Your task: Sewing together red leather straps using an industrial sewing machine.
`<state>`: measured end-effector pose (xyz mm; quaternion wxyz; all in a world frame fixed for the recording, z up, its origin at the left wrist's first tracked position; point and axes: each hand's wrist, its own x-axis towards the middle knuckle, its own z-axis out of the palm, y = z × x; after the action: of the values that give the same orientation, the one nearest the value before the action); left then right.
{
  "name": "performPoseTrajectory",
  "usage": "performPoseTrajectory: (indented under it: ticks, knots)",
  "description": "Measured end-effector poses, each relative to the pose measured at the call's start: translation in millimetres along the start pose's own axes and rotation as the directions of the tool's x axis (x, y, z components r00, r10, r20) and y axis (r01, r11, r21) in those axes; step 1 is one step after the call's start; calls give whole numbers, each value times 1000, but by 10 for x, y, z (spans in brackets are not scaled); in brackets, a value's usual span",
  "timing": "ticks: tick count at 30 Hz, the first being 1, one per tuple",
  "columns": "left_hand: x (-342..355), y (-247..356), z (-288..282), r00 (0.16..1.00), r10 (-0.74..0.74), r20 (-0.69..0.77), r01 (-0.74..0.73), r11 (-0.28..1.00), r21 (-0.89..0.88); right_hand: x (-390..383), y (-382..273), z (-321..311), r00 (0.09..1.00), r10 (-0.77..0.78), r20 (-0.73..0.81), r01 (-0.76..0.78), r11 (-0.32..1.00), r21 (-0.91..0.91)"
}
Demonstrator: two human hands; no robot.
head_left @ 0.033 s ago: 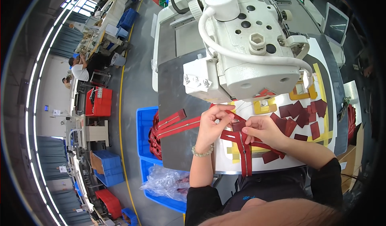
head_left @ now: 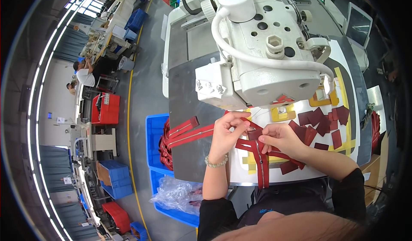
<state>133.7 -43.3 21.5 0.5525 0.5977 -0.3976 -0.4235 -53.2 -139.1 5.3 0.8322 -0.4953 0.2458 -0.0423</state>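
Note:
My left hand pinches red zipper tape near the front of the sewing machine. My right hand has thumb and fingers closed on the edge of the same red zipper, which hangs over the table's front edge. A small dark red fabric patch lies on the tape between both hands. Another red zipper runs left from my left hand to a heap of red zippers. More dark red patches are scattered to the right of my right hand.
A white sewing machine head overhangs the work area. Yellow tape edges the white work surface. At left stand a blue bin of zippers and another blue bin with clear plastic. A person in white sits far left.

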Motion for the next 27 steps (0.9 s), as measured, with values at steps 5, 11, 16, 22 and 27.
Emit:
performPoseTrajectory:
  ticks: [5,11,16,22,27]
  knots:
    - [14,-59,17,999,27,-23,-26,1000,3,27,32,-34,1000,-17,0,17,999,40]
    - [7,-57,25,999,-39,-35,35,995,-97,48,5,-84,1000,2,0,-2,998,59]
    - [50,-74,-3,998,-25,64,17,993,113,12,20,-124,997,71,40,-77,982,170]
    - [63,-164,-243,996,-21,-84,43,962,271,-275,-70,-277,975,177,132,-177,984,-13]
    - [52,-148,-423,991,24,-135,68,770,634,-453,-221,-472,996,52,78,-29,962,-270]
